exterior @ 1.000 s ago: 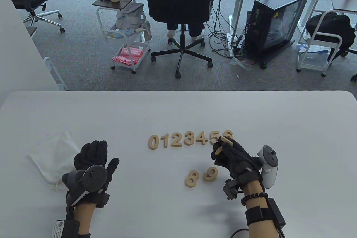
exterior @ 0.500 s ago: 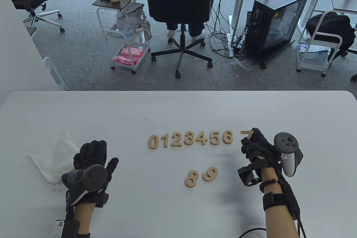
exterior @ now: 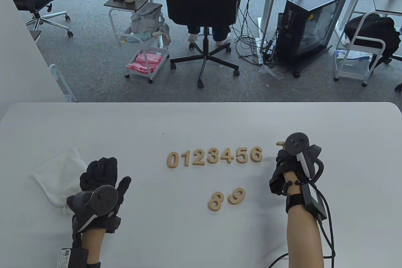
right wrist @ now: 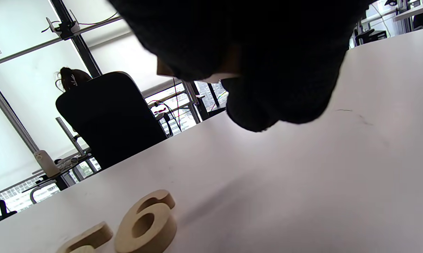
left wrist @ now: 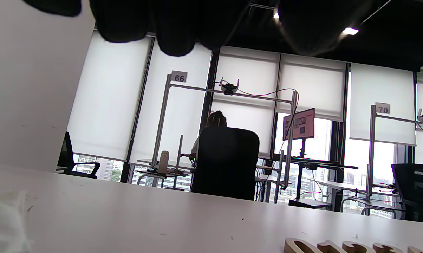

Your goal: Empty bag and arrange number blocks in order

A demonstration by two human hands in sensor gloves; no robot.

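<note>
Wooden number blocks 0 to 6 (exterior: 214, 156) lie in a row mid-table. The 8 (exterior: 215, 201) and the 9 (exterior: 237, 195) lie loose below the row. My right hand (exterior: 282, 152) hovers just right of the 6 (exterior: 257, 154) and grips the 7 block (exterior: 279, 144), of which only a tip shows past the fingers. In the right wrist view the 6 (right wrist: 146, 223) lies below the dark glove (right wrist: 250, 52). My left hand (exterior: 100, 170) rests on the table with loosely curled fingers, holding nothing, beside the flat white bag (exterior: 58, 173).
The table's far edge (exterior: 201, 103) runs across the middle of the table view. Beyond it sit office chairs (exterior: 201, 13), a white cart (exterior: 143, 57) and a computer case (exterior: 309, 26). A person sits in the chair (left wrist: 229, 161) ahead.
My right hand carried the 7 block from over the 5 and 6 to the right end of the row, and its wrist turned. The left hand drew back slightly.
</note>
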